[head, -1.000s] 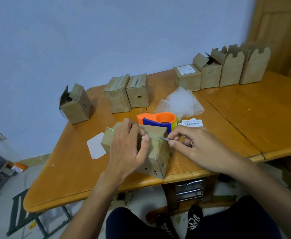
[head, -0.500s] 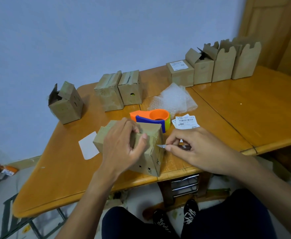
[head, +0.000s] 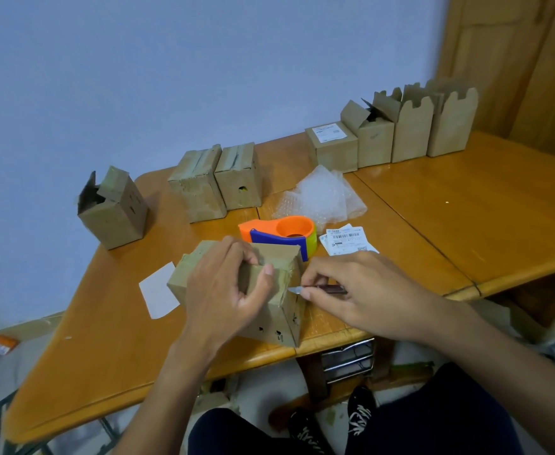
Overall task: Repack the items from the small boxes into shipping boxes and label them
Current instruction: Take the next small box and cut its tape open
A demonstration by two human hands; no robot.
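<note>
Left hand (head: 226, 290) grips small box (head: 279, 310) — right hand (head: 364, 290) pinches knife (head: 315, 289), seemingly at seam.

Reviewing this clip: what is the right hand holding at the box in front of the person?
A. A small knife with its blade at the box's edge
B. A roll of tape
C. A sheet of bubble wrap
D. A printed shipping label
A: the right hand pinches a small knife whose tip meets the taped edge of the box that the left hand steadies; the tape dispenser, labels and bubble wrap lie untouched behind.
</note>
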